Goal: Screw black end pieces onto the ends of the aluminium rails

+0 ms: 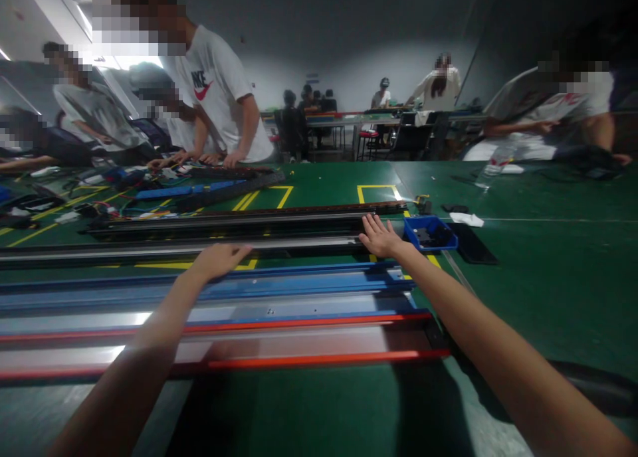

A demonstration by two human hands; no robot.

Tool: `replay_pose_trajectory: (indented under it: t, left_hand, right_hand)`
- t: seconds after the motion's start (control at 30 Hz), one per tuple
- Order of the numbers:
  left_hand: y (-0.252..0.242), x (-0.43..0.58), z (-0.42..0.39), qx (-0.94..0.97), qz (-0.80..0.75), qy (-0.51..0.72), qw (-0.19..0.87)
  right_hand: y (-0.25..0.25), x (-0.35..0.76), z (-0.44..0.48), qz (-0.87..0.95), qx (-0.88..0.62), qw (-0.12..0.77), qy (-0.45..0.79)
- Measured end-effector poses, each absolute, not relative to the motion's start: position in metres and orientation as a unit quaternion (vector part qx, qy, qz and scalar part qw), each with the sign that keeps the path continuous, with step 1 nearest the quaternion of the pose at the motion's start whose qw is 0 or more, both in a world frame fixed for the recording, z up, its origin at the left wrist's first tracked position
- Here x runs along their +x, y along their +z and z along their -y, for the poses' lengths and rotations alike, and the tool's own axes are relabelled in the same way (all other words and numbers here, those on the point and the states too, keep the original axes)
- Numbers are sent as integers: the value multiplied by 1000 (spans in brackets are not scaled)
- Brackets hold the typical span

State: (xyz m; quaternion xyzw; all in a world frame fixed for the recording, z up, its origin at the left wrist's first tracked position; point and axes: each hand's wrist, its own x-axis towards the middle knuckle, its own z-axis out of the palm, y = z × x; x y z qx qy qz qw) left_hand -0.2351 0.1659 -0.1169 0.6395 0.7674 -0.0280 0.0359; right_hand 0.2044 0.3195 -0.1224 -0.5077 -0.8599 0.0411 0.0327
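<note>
My right hand is open, with its fingers spread against the right end of a long black rail. Farther left along the same rail, my left hand reaches over its near edge, fingers stretched to the right and partly hidden. Behind it lies a second long dark strip. Nearer to me, a blue-edged metal channel and a red-edged channel lie side by side, beneath my forearms.
A blue bin of small dark parts sits just right of my right hand, beside a flat black object and white paper. Cables and parts clutter the far left. A co-worker leans over the green table; a bottle stands farther right.
</note>
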Motion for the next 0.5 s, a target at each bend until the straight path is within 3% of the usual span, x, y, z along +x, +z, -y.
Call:
replay_pose_trajectory:
  t: [0.5]
  left_hand:
    - [-111, -232, -168, 662, -742, -56, 82]
  right_hand:
    - [-113, 216, -302, 850, -522, -3, 70]
